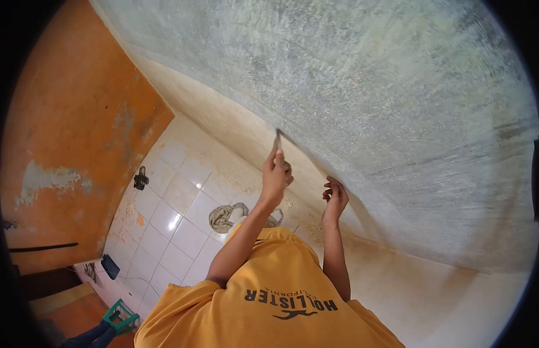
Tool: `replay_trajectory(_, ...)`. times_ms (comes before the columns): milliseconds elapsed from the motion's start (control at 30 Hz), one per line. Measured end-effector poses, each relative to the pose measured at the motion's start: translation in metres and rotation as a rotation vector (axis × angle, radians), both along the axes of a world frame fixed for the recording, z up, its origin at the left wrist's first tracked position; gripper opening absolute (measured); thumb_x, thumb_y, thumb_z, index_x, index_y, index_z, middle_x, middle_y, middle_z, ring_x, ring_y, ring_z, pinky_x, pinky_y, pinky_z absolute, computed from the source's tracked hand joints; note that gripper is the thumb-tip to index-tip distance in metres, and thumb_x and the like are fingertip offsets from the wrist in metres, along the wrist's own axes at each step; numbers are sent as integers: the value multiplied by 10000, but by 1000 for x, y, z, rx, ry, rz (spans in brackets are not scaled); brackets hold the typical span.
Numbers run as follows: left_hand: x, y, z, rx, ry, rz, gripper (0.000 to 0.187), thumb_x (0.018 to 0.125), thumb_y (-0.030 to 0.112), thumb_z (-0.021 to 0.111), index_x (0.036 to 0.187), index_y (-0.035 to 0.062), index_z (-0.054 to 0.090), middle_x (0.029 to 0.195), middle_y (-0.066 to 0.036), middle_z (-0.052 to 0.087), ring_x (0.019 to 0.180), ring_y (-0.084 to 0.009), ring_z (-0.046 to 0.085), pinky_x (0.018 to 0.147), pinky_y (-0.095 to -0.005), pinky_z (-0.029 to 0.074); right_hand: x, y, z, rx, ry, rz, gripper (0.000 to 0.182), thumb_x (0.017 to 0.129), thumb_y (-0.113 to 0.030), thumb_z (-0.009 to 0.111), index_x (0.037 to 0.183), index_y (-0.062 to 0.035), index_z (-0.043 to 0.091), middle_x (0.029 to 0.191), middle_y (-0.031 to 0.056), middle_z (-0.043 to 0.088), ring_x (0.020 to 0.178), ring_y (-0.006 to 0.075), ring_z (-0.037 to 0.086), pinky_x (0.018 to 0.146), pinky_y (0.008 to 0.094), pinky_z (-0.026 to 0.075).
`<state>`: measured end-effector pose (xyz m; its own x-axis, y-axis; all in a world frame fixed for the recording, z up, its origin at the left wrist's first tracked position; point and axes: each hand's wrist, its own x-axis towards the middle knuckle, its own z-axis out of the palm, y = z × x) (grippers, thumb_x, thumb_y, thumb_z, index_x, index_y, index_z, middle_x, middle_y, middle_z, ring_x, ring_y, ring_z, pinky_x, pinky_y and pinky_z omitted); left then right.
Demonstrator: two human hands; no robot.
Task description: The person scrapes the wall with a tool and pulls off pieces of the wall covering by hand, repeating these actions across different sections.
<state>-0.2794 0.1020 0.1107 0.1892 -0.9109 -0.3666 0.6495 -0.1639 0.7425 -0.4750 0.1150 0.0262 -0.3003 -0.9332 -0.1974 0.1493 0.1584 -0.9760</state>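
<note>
My left hand [276, 176] is closed around the handle of a thin scraper [278, 140], which points away from me. Its tip meets the grey-green wall surface [362, 93] near the edge of a smooth cream band [246, 122]. To the right, my right hand [335, 199] is raised against the same boundary, with its fingers partly bent and apart. Nothing shows in it. Both arms reach forward from an orange-yellow shirt.
White floor tiles [191, 223] carry flakes, a bundled cloth [222, 218] and a small dark object [141, 178]. An orange wall [66, 122] with peeling patches stands left. At lower left are a green stool [120, 316] and a person's legs [92, 336].
</note>
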Motion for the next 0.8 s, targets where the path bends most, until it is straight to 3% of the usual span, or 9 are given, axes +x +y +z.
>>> replay_trajectory(100, 43, -34, -68, 131, 55, 53, 485, 1124, 298, 471, 1582, 164, 383, 735, 29, 373, 545, -61, 345, 467, -202, 288, 2, 2, -1, 11, -81, -40, 248, 1036, -183, 575, 1153, -14, 715, 922, 31, 676, 653, 75, 546, 595, 235, 427)
replay_trajectory(267, 29, 10, -28, 54, -102, -188, 521, 1106, 355, 505, 1563, 135, 382, 750, 29, 418, 548, -48, 359, 465, -197, 288, -6, 13, 15, 1, -55, 93, 300, 1066, -274, 555, 1219, -55, 690, 955, 45, 689, 689, 78, 584, 639, 237, 481)
replay_trajectory(367, 10, 48, -23, 45, -347, -395, 500, 1124, 442, 416, 1507, 121, 393, 660, 42, 421, 502, -48, 357, 452, -223, 302, -1, 26, 30, 58, -30, 245, 370, 1076, -344, 534, 1251, -50, 676, 1000, 47, 706, 752, 88, 615, 676, 246, 494)
replay_trajectory(500, -4, 74, -24, 62, -494, -555, 501, 1128, 500, 336, 1429, 109, 422, 671, -3, 520, 499, -69, 396, 457, -245, 322, 13, 49, 9, 89, -6, 486, 524, 1072, -472, 520, 1284, -15, 662, 1096, 75, 731, 947, 135, 656, 790, 295, 520)
replay_trajectory(567, -9, 78, -32, 8, -524, -585, 508, 1128, 515, 310, 1405, 108, 435, 670, -23, 556, 495, -75, 413, 456, -249, 318, 22, 64, -2, 79, 35, 506, 529, 1070, -480, 528, 1250, -3, 669, 1054, 73, 727, 882, 119, 644, 756, 286, 507)
replay_trajectory(600, -9, 79, -21, 73, -533, -653, 526, 1127, 519, 303, 1363, 70, 441, 800, -108, 606, 611, -158, 540, 566, -301, 445, 26, 71, -6, 72, 55, 518, 532, 1069, -484, 532, 1232, 2, 672, 1033, 72, 725, 850, 111, 638, 740, 282, 501)
replay_trajectory(667, -11, 82, -56, 1, -694, -618, 541, 1127, 523, 292, 1335, 44, 432, 933, -172, 607, 749, -234, 592, 708, -355, 493, 30, 81, -2, 119, 8, 473, 478, 1069, -441, 559, 1202, 4, 673, 981, 64, 714, 765, 90, 602, 679, 268, 478)
replay_trajectory(767, -26, 93, -55, -40, -795, -621, 550, 1126, 521, 275, 1332, 17, 357, 1228, -272, 582, 983, -352, 624, 923, -430, 493, 32, 96, 17, 124, -131, 341, 346, 1064, -324, 608, 1142, 8, 664, 895, 41, 685, 641, 53, 529, 573, 238, 426)
replay_trajectory(800, -30, 98, -53, -89, -849, -621, 542, 1127, 517, 276, 1338, 22, 340, 1230, -268, 598, 968, -339, 636, 889, -421, 505, 28, 99, 11, 129, -184, 311, 332, 1064, -309, 610, 1150, 9, 655, 896, 43, 685, 646, 52, 542, 573, 234, 434)
